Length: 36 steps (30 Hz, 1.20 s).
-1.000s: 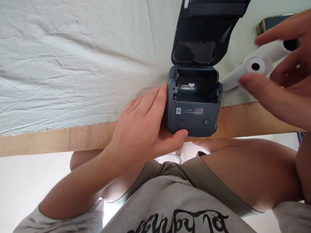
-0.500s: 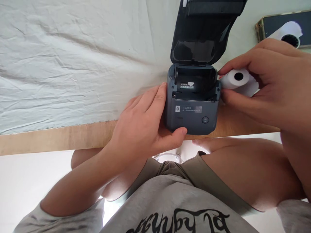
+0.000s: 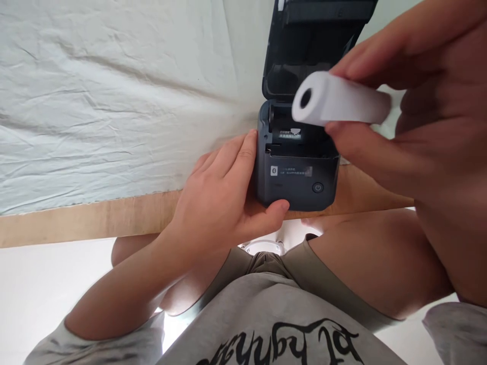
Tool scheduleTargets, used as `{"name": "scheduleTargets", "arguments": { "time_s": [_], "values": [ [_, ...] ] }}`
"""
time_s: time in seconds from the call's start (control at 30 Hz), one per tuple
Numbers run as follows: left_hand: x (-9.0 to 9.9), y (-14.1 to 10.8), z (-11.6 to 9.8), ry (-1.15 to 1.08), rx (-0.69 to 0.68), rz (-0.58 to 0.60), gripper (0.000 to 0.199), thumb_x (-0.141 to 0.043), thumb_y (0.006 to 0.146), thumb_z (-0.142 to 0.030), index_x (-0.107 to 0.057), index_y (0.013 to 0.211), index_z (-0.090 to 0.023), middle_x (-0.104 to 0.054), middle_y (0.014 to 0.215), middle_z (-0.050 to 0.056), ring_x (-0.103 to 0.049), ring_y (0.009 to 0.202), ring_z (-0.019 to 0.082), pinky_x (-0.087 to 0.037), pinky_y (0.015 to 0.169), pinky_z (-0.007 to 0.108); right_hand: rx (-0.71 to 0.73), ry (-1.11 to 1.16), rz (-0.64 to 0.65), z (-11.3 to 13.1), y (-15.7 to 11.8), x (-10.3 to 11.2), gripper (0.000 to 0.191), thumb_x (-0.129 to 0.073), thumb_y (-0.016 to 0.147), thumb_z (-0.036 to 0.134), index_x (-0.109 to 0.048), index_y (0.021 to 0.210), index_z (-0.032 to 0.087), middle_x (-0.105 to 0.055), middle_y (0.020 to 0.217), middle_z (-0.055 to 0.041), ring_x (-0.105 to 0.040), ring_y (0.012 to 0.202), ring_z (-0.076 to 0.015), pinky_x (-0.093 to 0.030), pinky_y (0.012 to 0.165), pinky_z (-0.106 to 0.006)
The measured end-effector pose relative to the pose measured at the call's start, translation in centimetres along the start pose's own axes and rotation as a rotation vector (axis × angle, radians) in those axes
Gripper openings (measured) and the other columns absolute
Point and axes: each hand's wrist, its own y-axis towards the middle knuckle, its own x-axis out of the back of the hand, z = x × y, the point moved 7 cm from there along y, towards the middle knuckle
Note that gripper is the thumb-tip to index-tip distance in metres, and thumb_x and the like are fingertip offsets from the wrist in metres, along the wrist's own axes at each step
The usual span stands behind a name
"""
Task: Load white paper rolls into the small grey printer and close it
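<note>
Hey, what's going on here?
A person sits at a table with a small dark device near its wooden edge, the lid swung open. Their left hand rests against the device's side, thumb at the front corner. Their right hand pinches a white roll with a dark hole in its end. In this view the roll overlaps the open compartment, but it isn't seated inside.

Dark device [image 3: 292, 190] at the centre of the frame, its lid [image 3: 315, 43] raised toward the upper edge; left hand [image 3: 224, 185] against the device's left side, thumb at its lower edge. White roll [image 3: 342, 101], hollow end facing left, in the grip of the right hand [image 3: 441, 111], partly overlapping the open compartment [image 3: 289, 144]. Pale cloth [image 3: 114, 106], upper left, over the wooden desk [image 3: 87, 223].
</note>
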Motion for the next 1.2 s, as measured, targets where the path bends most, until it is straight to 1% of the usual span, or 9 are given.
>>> {"name": "scheduleTargets", "arguments": {
  "time_s": [0.1,0.3,0.43,0.57,0.77,1.03,1.1,1.17,1.2],
  "values": [
    [0.0,-0.1,0.0,0.007,-0.021,-0.006,0.09,-0.054,0.11,-0.068,-0.045,0.177,-0.009,-0.063,0.173,0.025,-0.066,0.153,0.047,-0.059,0.125,0.065,0.157,-0.059,-0.028,2.3,0.8,0.2,0.032,-0.062,0.093,0.044,-0.073,0.118,0.028,-0.075,0.104,-0.0012,-0.066,0.089,-0.0141,-0.046,0.088,-0.042],
    [0.1,-0.5,0.0,0.032,-0.059,-0.018,0.092,-0.05,0.115,-0.069,-0.045,0.175,0.0,-0.062,0.173,0.028,-0.066,0.156,0.043,-0.057,0.127,0.056,0.116,-0.15,0.014,1.4,1.9,-0.7,0.036,-0.059,0.096,0.053,-0.072,0.119,0.028,-0.075,0.108,0.0013,-0.062,0.091,-0.0128,-0.039,0.086,-0.039],
    [0.1,-0.6,0.2,0.008,-0.053,0.001,0.092,-0.05,0.115,-0.072,-0.045,0.176,-0.004,-0.06,0.175,0.027,-0.065,0.157,0.042,-0.056,0.129,0.054,0.185,-0.141,0.042,1.0,1.5,-0.9,0.035,-0.055,0.105,0.054,-0.077,0.109,0.028,-0.072,0.092,0.0002,-0.053,0.079,-0.0103,-0.033,0.08,-0.041],
    [0.1,-0.4,0.3,-0.029,-0.024,0.02,0.09,-0.056,0.113,-0.067,-0.044,0.177,-0.005,-0.059,0.177,0.024,-0.063,0.159,0.041,-0.054,0.132,0.053,0.247,-0.136,-0.018,1.8,0.7,0.1,0.04,-0.053,0.11,0.057,-0.075,0.1,0.025,-0.063,0.083,-0.0026,-0.046,0.079,-0.0106,-0.027,0.075,-0.039],
    [0.6,0.0,0.2,-0.135,0.04,0.061,0.084,-0.056,0.11,-0.061,-0.048,0.174,-0.007,-0.062,0.175,0.02,-0.062,0.159,0.037,-0.053,0.135,0.053,0.511,-0.02,-0.013,3.3,-1.5,0.1,0.035,-0.057,0.114,0.047,-0.069,0.09,0.025,-0.073,0.094,0.0029,-0.062,0.085,-0.0084,-0.037,0.069,-0.042],
    [1.2,1.2,-0.5,-0.291,0.063,-0.024,0.057,-0.053,0.115,-0.058,-0.056,0.158,-0.021,-0.072,0.162,0.016,-0.07,0.147,0.038,-0.06,0.124,0.059,0.51,0.008,0.118,4.2,-2.3,0.1,0.056,-0.048,0.118,0.062,-0.072,0.08,0.027,-0.074,0.103,0.0011,-0.064,0.089,-0.0074,-0.067,0.086,-0.038],
    [1.1,1.6,-0.3,-0.267,0.099,-0.052,0.051,-0.056,0.114,-0.053,-0.058,0.155,-0.024,-0.075,0.156,0.013,-0.072,0.145,0.037,-0.062,0.122,0.057,0.531,0.034,0.135,4.0,-2.3,0.1,0.051,-0.05,0.117,0.057,-0.073,0.081,0.028,-0.074,0.099,0.0009,-0.065,0.089,-0.0092,-0.07,0.09,-0.042],
    [1.0,1.7,0.0,-0.245,0.134,-0.077,0.049,-0.059,0.111,-0.048,-0.058,0.155,-0.025,-0.075,0.154,0.011,-0.072,0.145,0.036,-0.063,0.122,0.055,0.607,0.109,0.053,3.9,-2.5,0.6,0.038,-0.055,0.116,0.051,-0.076,0.09,0.032,-0.073,0.099,0.0017,-0.065,0.09,-0.0095,-0.069,0.092,-0.043],
    [0.9,1.7,0.0,-0.241,0.137,-0.088,0.05,-0.061,0.11,-0.047,-0.058,0.155,-0.025,-0.075,0.153,0.011,-0.073,0.144,0.036,-0.064,0.121,0.054,0.563,0.152,0.002,3.4,-2.3,0.9,0.03,-0.057,0.115,0.051,-0.078,0.098,0.036,-0.073,0.107,0.0023,-0.068,0.098,-0.0104,-0.069,0.098,-0.044]
  ]
}}
